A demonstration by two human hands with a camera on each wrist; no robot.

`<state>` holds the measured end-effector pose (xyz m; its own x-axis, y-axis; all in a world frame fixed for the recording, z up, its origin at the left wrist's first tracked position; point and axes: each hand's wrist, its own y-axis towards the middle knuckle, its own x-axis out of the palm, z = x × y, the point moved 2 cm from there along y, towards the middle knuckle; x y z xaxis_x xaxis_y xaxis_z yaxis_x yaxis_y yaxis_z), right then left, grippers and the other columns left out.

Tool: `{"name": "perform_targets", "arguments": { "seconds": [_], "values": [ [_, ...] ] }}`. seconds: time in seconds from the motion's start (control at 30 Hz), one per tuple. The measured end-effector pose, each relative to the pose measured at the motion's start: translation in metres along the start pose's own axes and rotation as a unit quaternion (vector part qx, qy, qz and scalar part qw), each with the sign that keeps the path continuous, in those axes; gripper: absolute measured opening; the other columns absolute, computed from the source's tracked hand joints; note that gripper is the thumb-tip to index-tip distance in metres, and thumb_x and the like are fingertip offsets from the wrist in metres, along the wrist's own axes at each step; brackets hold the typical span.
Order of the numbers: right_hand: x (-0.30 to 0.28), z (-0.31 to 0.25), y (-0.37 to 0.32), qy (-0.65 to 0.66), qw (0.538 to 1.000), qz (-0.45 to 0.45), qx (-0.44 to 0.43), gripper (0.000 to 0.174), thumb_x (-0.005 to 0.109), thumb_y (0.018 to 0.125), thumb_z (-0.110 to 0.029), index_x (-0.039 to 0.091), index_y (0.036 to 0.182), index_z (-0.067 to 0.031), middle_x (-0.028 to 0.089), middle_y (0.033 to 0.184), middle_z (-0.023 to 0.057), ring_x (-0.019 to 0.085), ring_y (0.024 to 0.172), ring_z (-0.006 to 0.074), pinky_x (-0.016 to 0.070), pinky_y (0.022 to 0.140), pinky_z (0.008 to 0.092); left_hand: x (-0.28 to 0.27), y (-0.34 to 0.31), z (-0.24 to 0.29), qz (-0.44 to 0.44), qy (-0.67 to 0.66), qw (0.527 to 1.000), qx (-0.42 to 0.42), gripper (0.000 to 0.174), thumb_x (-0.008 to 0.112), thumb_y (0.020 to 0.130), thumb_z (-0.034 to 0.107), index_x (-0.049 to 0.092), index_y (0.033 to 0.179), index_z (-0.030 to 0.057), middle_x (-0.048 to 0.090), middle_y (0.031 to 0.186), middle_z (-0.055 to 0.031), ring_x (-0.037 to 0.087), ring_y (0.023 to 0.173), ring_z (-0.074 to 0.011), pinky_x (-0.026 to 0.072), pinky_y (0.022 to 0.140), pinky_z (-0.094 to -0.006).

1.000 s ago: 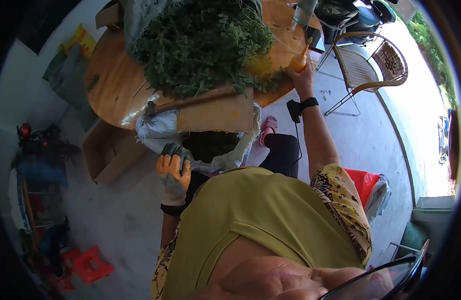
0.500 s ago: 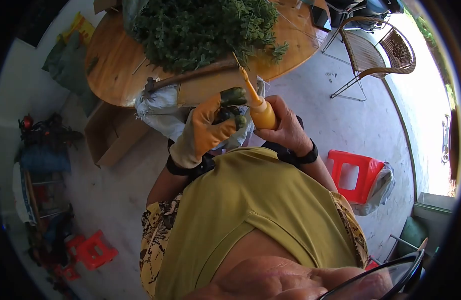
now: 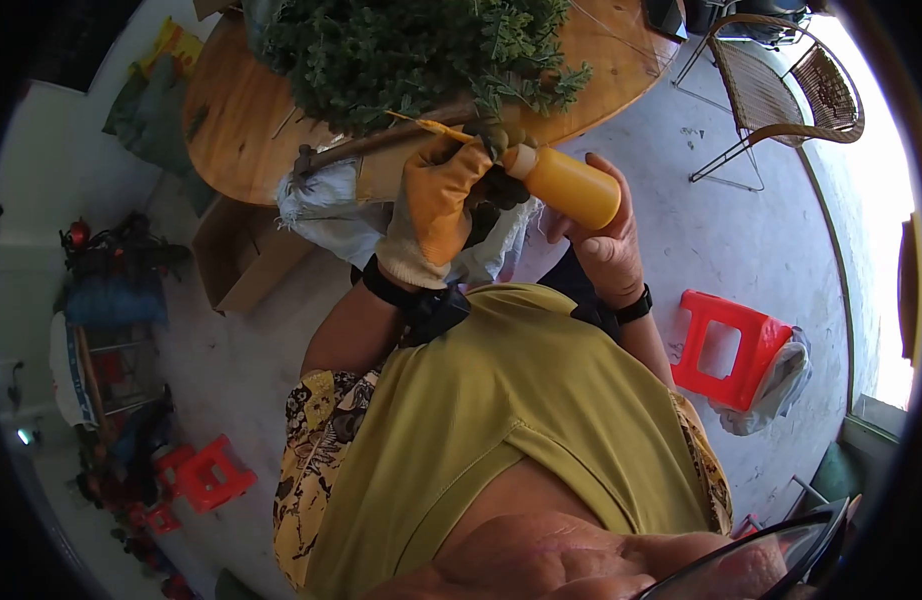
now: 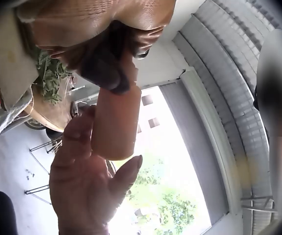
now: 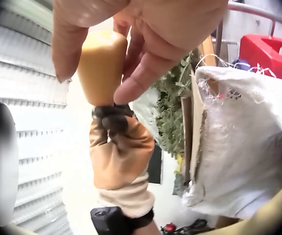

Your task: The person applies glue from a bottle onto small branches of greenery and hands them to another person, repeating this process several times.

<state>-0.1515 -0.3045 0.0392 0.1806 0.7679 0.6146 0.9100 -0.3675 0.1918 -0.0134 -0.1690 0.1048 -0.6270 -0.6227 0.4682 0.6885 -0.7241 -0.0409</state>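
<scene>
In the head view a yellow squeeze bottle (image 3: 576, 188) lies tilted in front of the body, its long thin nozzle (image 3: 421, 122) pointing left. My left hand (image 3: 443, 205), in an orange glove with dark fingertips, pinches the bottle at its neck. Bare and wearing a black wristband, my right hand (image 3: 613, 255) is at the bottle's base, its fingers loosely spread and the thumb standing apart. The left wrist view shows the bottle (image 4: 115, 122) hanging below the gloved fingertips (image 4: 101, 73). Behind the gloved hand lies a hammer (image 3: 381, 146) with a wooden handle.
Leafy green sprigs (image 3: 401, 60) are heaped on the round wooden table (image 3: 231, 130). A white woven sack (image 3: 326, 215) stands at its front edge. A cardboard box (image 3: 231, 260) is on the floor at left; a red stool (image 3: 731, 345) and wicker chair (image 3: 781, 90) stand at right.
The right hand brought the bottle from the table to the body, and its grip has loosened. The gloved hand came up from the sack and now pinches the bottle's neck; the nozzle has swung left.
</scene>
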Motion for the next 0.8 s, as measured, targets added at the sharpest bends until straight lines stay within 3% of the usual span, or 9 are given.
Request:
{"name": "perform_targets", "arguments": {
  "seconds": [0.07, 0.37, 0.47, 0.5, 0.53, 0.57, 0.6, 0.67, 0.8],
  "values": [
    [-0.001, -0.001, 0.005, 0.115, 0.99, 0.055, -0.064, 0.095, 0.088, 0.064, -0.017, 0.034, 0.141, -0.0069, 0.057, 0.12, 0.0129, 0.062, 0.096, 0.0236, 0.0535, 0.079, 0.0337, 0.016, 0.007, 0.0, -0.018, -0.008, 1.0, -0.006, 0.02, 0.066, 0.089, 0.014, 0.067, 0.101, -0.002, 0.068, 0.095, -0.0081, 0.067, 0.079, -0.0127, 0.0568, 0.069, -0.0246],
    [-0.011, -0.003, 0.004, 0.207, 0.964, 0.105, -0.128, 0.068, 0.074, 0.079, -0.01, 0.039, 0.136, -0.0051, 0.055, 0.126, 0.014, 0.055, 0.116, 0.0273, 0.0467, 0.098, 0.0394, 0.028, 0.019, -0.02, -0.03, -0.007, 0.999, -0.041, 0.015, 0.064, 0.09, 0.008, 0.067, 0.098, -0.0031, 0.067, 0.087, -0.0041, 0.063, 0.074, -0.009, 0.053, 0.066, -0.0224],
    [-0.036, -0.011, 0.001, 0.216, 0.955, 0.133, -0.153, 0.055, 0.07, 0.082, -0.006, 0.045, 0.13, -0.0024, 0.055, 0.126, 0.0153, 0.054, 0.118, 0.0285, 0.0448, 0.102, 0.0413, -0.006, 0.019, 0.002, -0.043, 0.227, 0.972, 0.043, 0.014, 0.063, 0.091, 0.009, 0.066, 0.101, -0.0008, 0.066, 0.087, -0.0038, 0.062, 0.073, -0.0102, 0.0503, 0.062, -0.0249],
    [-0.039, -0.019, 0.0, 0.199, 0.958, 0.133, -0.161, 0.051, 0.068, 0.083, -0.005, 0.046, 0.129, -0.0019, 0.055, 0.127, 0.0158, 0.054, 0.12, 0.0293, 0.0443, 0.104, 0.041, -0.026, 0.022, 0.012, -0.003, 0.321, 0.941, 0.102, 0.015, 0.064, 0.09, 0.01, 0.066, 0.101, 0.0009, 0.066, 0.084, -0.0044, 0.062, 0.071, -0.0136, 0.0498, 0.062, -0.0273],
    [-0.045, -0.024, -0.001, 0.18, 0.96, 0.134, -0.169, 0.048, 0.066, 0.084, -0.003, 0.047, 0.128, -0.0014, 0.054, 0.129, 0.0163, 0.053, 0.121, 0.0302, 0.0438, 0.106, 0.0406, -0.041, 0.022, 0.03, 0.065, 0.563, 0.804, 0.18, 0.018, 0.066, 0.086, 0.012, 0.066, 0.103, 0.0034, 0.065, 0.083, -0.007, 0.062, 0.071, -0.0196, 0.0501, 0.063, -0.0315],
    [-0.055, -0.026, -0.003, 0.175, 0.958, 0.148, -0.171, 0.045, 0.063, 0.084, -0.001, 0.048, 0.127, -0.0014, 0.056, 0.127, 0.017, 0.056, 0.118, 0.0305, 0.0467, 0.103, 0.0401, -0.053, 0.023, 0.047, 0.126, 0.754, 0.597, 0.244, 0.022, 0.069, 0.083, 0.014, 0.065, 0.104, 0.0059, 0.063, 0.082, -0.0095, 0.062, 0.071, -0.0256, 0.0505, 0.064, -0.0357],
    [-0.061, -0.027, -0.004, 0.177, 0.958, 0.15, -0.171, 0.045, 0.063, 0.084, -0.001, 0.048, 0.127, -0.0014, 0.056, 0.127, 0.017, 0.056, 0.118, 0.0305, 0.0467, 0.103, 0.0401, -0.069, 0.029, 0.055, 0.124, 0.756, 0.596, 0.243, 0.022, 0.069, 0.083, 0.014, 0.065, 0.104, 0.0059, 0.063, 0.082, -0.0095, 0.062, 0.071, -0.0256, 0.0505, 0.064, -0.0357],
    [-0.068, -0.027, -0.003, 0.172, 0.953, 0.157, -0.195, 0.041, 0.063, 0.086, -0.003, 0.049, 0.125, 0.0027, 0.058, 0.123, 0.018, 0.058, 0.114, 0.0309, 0.0486, 0.099, 0.0415, -0.099, 0.041, 0.061, 0.155, 0.811, 0.483, 0.291, 0.03, 0.072, 0.077, 0.02, 0.064, 0.105, 0.0107, 0.06, 0.086, -0.0143, 0.059, 0.079, -0.0353, 0.0496, 0.071, -0.0428],
    [-0.067, -0.033, 0.0, 0.15, 0.954, 0.153, -0.209, 0.039, 0.061, 0.088, -0.005, 0.05, 0.125, 0.0002, 0.059, 0.122, 0.0172, 0.059, 0.113, 0.0312, 0.0509, 0.095, 0.0418, -0.123, 0.056, 0.062, 0.125, 0.852, 0.462, 0.214, 0.035, 0.073, 0.077, 0.024, 0.063, 0.109, 0.0125, 0.06, 0.094, -0.0142, 0.058, 0.091, -0.0346, 0.0487, 0.076, -0.0438]
  ]
}}
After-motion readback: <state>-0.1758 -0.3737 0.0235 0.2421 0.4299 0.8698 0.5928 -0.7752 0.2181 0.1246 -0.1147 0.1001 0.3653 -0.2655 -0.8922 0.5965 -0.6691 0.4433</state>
